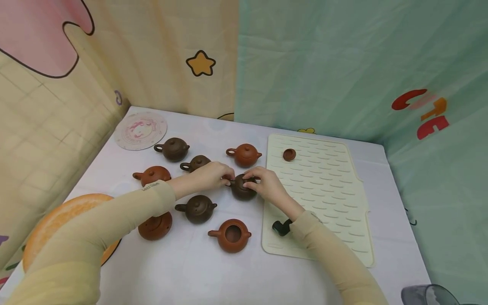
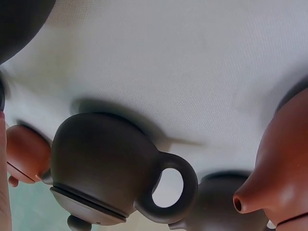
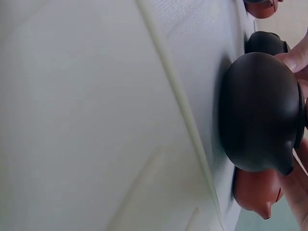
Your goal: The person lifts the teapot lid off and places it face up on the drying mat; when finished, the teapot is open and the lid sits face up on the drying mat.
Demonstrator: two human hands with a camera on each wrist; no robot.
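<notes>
Presently, left hand (image 1: 212,175) grips a dark pot (image 1: 243,194) from its left side, right hand (image 1: 270,184) pinches its lid (image 3: 301,115) between finger and thumb, pot standing on table (image 1: 183,271) just left of mat (image 1: 322,190), between a lidded red pot (image 1: 245,156) and an open red pot (image 1: 232,248).

Bare hands (image 1: 213,174), pale yellow sleeves (image 1: 122,220), dark lettering (image 1: 150,186) near left cuff (image 1: 166,195), black wrist device (image 1: 281,228)
</notes>
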